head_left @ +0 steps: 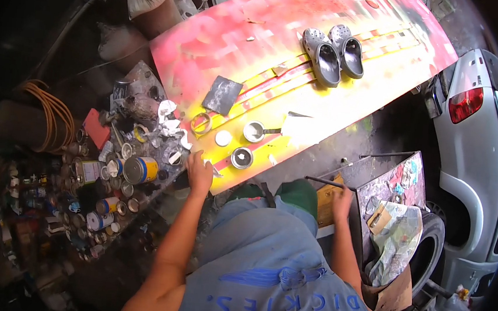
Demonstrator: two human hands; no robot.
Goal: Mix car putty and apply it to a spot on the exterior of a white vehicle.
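My left hand (199, 174) reaches over the near left edge of a pink, yellow and white painted panel (186, 57). Its fingers are apart, beside a small flat pale piece (215, 170), and I see nothing held in them. On the panel nearby are an open can (242, 158), a grey-white cup (254, 131) with a dark handle across it, a white round lid (223, 138) and a roll of tape (202, 124). My right hand (341, 205) is low on the right, its fingers curled at a dark bar-like rim (322, 182) of a metal cart. A brown board (326, 205) shows beside it.
Grey clogs (328, 62) and a dark sanding sheet (223, 95) rest on the panel. Paint cans (141, 170) and jars crowd the left bench. A cart with crumpled paper (397, 243), a tyre (431, 246) and a silver car (466, 149) stand right.
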